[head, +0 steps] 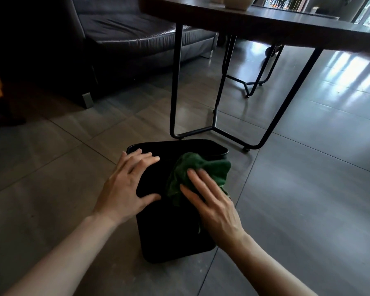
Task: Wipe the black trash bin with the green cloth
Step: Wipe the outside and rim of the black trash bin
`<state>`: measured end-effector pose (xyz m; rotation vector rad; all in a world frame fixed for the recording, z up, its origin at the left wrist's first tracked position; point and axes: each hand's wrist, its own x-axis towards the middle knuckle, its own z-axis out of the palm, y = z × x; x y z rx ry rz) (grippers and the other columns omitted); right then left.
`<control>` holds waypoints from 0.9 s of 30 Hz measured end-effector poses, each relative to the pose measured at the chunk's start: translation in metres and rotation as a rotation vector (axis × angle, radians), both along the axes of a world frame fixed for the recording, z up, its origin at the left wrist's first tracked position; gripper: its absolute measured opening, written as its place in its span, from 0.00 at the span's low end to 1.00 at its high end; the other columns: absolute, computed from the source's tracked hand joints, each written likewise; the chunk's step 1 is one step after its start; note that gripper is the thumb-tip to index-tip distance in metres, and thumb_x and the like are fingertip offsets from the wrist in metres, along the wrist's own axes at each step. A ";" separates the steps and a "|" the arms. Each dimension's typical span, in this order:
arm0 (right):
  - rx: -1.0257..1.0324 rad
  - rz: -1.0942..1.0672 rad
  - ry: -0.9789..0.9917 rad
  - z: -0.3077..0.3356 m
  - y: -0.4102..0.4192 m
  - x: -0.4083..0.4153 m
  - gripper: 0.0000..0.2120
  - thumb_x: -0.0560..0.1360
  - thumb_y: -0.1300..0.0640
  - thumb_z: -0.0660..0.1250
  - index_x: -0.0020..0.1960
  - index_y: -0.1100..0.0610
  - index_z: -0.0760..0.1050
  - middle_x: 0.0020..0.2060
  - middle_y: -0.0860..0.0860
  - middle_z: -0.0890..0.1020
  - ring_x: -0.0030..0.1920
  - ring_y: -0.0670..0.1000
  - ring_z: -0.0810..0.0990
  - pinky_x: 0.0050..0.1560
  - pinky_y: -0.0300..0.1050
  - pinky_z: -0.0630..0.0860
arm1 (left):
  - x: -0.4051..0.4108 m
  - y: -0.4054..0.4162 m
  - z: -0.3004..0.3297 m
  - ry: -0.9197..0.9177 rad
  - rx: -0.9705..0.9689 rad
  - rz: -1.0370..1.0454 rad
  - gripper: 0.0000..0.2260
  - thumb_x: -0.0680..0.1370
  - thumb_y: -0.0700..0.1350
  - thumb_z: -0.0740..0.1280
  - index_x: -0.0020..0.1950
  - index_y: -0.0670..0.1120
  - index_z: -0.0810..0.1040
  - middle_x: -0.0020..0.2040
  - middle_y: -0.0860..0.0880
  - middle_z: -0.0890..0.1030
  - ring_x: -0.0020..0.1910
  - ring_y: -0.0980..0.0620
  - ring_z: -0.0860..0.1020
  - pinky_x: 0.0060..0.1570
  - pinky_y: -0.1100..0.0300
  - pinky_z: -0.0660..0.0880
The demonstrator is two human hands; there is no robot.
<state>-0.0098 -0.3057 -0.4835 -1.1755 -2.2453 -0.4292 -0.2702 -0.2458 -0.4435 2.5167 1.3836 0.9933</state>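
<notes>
Both hands lie flat: left hand (128, 184) steadies bin (171, 231), right hand (212, 201) presses cloth (203, 167).

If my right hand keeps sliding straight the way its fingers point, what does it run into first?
Likely more of the green cloth bunched ahead of the right hand, then the black trash bin's far rim; depth there is hard to judge.

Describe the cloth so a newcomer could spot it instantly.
Start at the dark table with thin black legs; on the floor just in front of it lies a black bin on its side. The cloth is bunched on the bin's upper face under the right hand, beside the left hand. It is the only green thing there.
</notes>
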 end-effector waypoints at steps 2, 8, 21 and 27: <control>-0.016 0.078 -0.185 -0.017 -0.015 0.002 0.20 0.84 0.58 0.64 0.75 0.55 0.71 0.79 0.57 0.66 0.79 0.61 0.65 0.74 0.56 0.70 | -0.001 0.001 -0.001 -0.003 0.003 -0.005 0.43 0.63 0.53 0.84 0.75 0.54 0.69 0.73 0.52 0.73 0.78 0.49 0.65 0.77 0.40 0.61; -0.039 0.110 -0.353 -0.003 -0.013 0.017 0.22 0.85 0.55 0.59 0.78 0.48 0.68 0.80 0.54 0.65 0.79 0.61 0.65 0.73 0.59 0.71 | -0.002 0.003 -0.001 -0.006 0.008 -0.010 0.44 0.63 0.53 0.84 0.75 0.55 0.68 0.74 0.53 0.73 0.78 0.48 0.66 0.77 0.39 0.62; -0.100 0.132 -0.128 -0.010 -0.011 0.009 0.16 0.84 0.58 0.66 0.71 0.53 0.77 0.79 0.58 0.65 0.79 0.62 0.63 0.71 0.57 0.74 | -0.001 0.003 -0.002 -0.010 0.013 0.010 0.44 0.62 0.52 0.85 0.75 0.54 0.69 0.73 0.53 0.73 0.78 0.49 0.66 0.76 0.39 0.63; -0.111 0.131 -0.085 0.003 -0.009 0.032 0.15 0.84 0.58 0.65 0.70 0.53 0.78 0.79 0.57 0.67 0.79 0.58 0.65 0.71 0.54 0.75 | -0.001 0.000 -0.004 -0.002 0.024 0.001 0.44 0.63 0.54 0.84 0.75 0.55 0.67 0.73 0.54 0.72 0.78 0.49 0.65 0.77 0.39 0.61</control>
